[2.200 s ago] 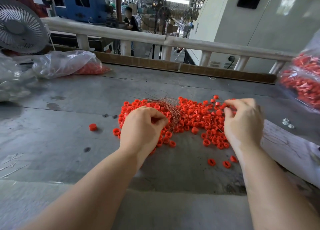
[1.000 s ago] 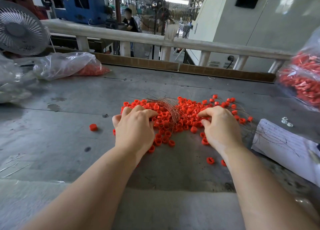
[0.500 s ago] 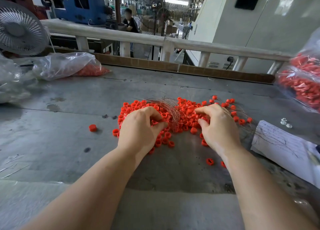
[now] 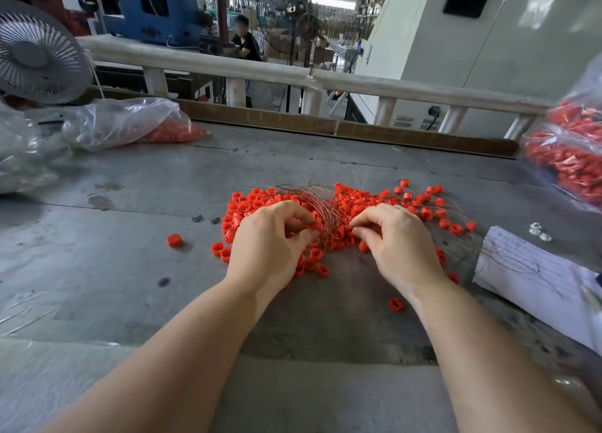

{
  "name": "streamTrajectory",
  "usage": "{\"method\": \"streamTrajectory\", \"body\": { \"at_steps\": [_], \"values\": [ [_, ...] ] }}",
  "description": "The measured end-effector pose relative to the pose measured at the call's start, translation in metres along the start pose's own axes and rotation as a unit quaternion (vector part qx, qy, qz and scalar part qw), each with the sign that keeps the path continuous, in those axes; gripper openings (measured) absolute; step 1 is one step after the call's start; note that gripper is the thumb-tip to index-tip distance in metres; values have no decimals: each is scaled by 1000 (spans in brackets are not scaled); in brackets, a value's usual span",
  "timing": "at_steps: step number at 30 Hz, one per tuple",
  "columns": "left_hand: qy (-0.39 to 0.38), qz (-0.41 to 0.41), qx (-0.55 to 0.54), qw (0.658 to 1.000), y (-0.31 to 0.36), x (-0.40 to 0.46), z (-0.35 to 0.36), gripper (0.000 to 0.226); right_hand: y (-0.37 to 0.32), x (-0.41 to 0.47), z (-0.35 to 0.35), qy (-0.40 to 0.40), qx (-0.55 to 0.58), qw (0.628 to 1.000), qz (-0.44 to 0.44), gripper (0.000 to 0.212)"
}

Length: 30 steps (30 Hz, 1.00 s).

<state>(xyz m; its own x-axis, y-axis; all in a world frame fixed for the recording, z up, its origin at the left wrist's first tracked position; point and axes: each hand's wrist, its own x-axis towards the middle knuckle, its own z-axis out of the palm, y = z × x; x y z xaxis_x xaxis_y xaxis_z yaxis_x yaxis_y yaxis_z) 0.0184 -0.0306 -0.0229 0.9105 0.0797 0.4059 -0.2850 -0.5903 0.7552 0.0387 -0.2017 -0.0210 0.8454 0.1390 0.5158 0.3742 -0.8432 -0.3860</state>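
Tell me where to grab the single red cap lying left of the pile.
Pinch the red cap across its round side wall, thumb and finger on opposite sides, coming straight down from above. It sits flat on the table, apart from the pile, so both sides are free; the left hand is probably nearest.

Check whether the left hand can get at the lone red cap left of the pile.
Probably yes: the lone cap sits on bare table left of the left hand, with nothing between them. That hand pinches a second cap, so it may need to release it first.
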Motion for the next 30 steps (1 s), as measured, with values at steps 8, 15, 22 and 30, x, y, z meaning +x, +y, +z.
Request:
{"method": "streamTrajectory", "body": {
  "at_steps": [8,15,22,30],
  "values": [
    [19,13,-8,1000,3,0,0,26,-9,3,-6,71,185,978,59,16],
    [10,34,-7,999,4,0,-1,26,-10,5,-2,52,353,924,135,26],
    [-146,133,3,980,14,-8,2,10,-12,3,-1,-16,398,905,151,24],
    [-215,103,59,969,11,-7,4,13,-12,5,-4,-2,479,860,175,21]
  ]
}}
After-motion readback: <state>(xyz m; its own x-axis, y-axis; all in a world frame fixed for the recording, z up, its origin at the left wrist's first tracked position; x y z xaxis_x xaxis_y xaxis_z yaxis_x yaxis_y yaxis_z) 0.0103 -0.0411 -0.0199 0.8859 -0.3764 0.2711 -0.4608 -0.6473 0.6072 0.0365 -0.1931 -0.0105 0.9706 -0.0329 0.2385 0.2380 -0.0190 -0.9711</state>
